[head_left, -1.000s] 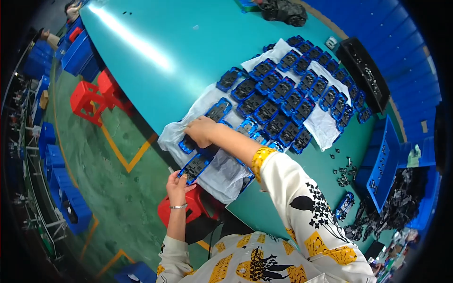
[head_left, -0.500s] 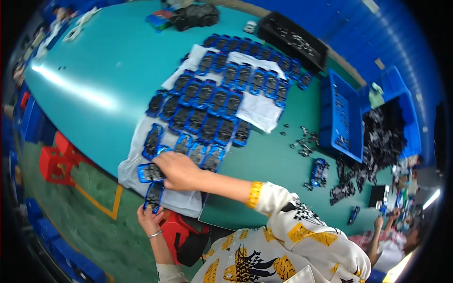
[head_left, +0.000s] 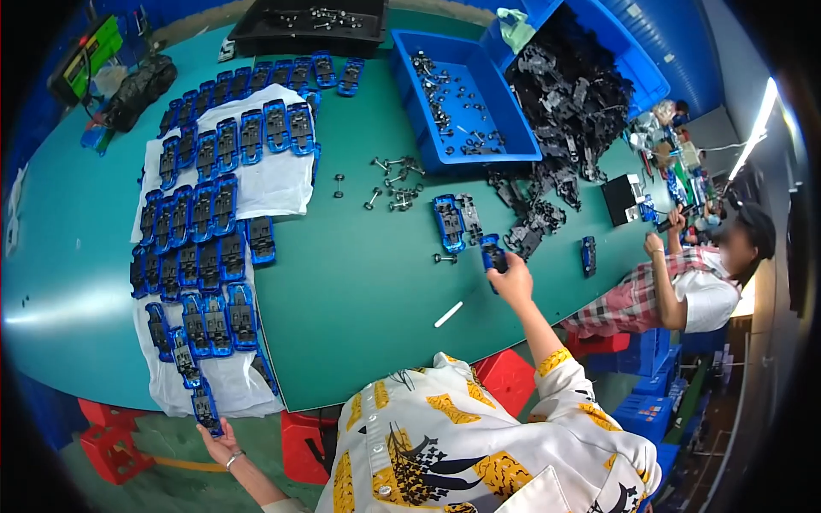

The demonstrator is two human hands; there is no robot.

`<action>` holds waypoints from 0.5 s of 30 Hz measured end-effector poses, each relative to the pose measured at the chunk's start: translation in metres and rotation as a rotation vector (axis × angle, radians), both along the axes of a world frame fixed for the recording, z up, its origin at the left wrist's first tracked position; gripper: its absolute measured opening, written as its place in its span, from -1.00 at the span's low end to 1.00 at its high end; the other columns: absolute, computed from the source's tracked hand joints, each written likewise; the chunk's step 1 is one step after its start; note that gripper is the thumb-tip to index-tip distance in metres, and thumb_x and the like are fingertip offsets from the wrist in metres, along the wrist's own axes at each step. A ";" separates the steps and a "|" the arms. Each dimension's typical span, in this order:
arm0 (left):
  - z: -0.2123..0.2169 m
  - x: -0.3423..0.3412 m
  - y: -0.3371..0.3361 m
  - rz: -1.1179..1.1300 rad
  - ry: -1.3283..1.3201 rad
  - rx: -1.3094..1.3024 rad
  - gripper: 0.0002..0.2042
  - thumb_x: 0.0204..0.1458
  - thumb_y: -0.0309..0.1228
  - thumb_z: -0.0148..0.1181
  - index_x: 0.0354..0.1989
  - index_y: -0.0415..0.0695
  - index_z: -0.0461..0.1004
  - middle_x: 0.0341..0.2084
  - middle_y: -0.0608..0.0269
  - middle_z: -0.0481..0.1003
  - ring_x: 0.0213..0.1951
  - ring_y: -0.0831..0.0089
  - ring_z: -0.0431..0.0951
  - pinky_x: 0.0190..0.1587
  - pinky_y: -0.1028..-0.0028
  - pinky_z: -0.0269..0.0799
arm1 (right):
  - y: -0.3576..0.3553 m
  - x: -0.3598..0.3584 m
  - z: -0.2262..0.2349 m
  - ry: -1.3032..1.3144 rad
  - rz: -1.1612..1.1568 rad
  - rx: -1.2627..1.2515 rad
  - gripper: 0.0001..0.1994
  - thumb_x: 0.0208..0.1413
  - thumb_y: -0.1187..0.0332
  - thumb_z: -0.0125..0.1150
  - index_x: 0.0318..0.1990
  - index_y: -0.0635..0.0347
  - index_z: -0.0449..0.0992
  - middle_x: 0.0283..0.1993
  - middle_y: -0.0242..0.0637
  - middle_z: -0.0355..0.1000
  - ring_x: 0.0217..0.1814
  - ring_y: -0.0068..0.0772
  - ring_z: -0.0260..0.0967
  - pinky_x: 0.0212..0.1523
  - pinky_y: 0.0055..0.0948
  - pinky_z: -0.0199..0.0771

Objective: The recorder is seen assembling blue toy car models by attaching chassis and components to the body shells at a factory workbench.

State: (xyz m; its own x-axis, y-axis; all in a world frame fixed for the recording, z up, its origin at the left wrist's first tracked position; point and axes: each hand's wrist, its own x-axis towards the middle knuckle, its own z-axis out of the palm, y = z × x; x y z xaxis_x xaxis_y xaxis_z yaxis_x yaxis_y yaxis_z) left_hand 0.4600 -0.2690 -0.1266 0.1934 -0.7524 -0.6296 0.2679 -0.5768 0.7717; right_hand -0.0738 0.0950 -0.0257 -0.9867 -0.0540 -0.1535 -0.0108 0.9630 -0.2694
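A: Right hand (head_left: 513,280) status?
B: Grip pinched on a blue toy car part (head_left: 493,255), over the green surface (head_left: 368,282), just beside loose black parts (head_left: 534,227).
A: Left hand (head_left: 215,438)?
B: At the near edge, fingers closed on another blue car part (head_left: 205,409) at the white cloth (head_left: 222,385).

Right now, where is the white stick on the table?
In the head view, the white stick lies on bare green table, just left of the right hand and below the blue toy car shell.
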 end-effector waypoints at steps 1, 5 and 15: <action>0.001 0.000 0.000 0.023 0.030 0.008 -0.57 -0.06 -0.11 0.14 -0.08 -0.12 0.31 -0.40 0.22 0.47 -0.56 0.42 0.50 -0.55 0.56 0.48 | 0.010 -0.004 -0.010 0.050 -0.005 0.007 -0.44 -0.33 0.17 0.17 -0.10 0.29 0.36 -0.16 0.01 0.38 -0.14 -0.04 0.37 -0.12 -0.24 0.35; -0.017 0.031 -0.005 0.153 0.147 -0.008 -0.67 -0.02 -0.24 0.09 -0.13 -0.16 0.34 -0.33 0.18 0.44 -0.42 0.38 0.46 -0.40 0.42 0.51 | 0.034 -0.008 -0.046 0.022 0.063 0.044 -0.47 -0.30 0.17 0.16 -0.12 0.29 0.37 -0.20 0.04 0.39 -0.15 -0.01 0.36 -0.15 -0.21 0.35; 0.025 -0.025 0.019 0.052 0.061 -0.102 -0.63 0.00 -0.25 0.07 -0.14 -0.27 0.23 -0.46 0.06 0.44 -0.62 0.24 0.52 -0.70 0.48 0.49 | -0.189 0.089 0.012 0.009 1.088 -0.300 -0.38 -0.29 0.41 0.31 0.02 0.30 0.22 0.03 0.03 0.23 0.06 0.02 0.18 0.07 -0.25 0.19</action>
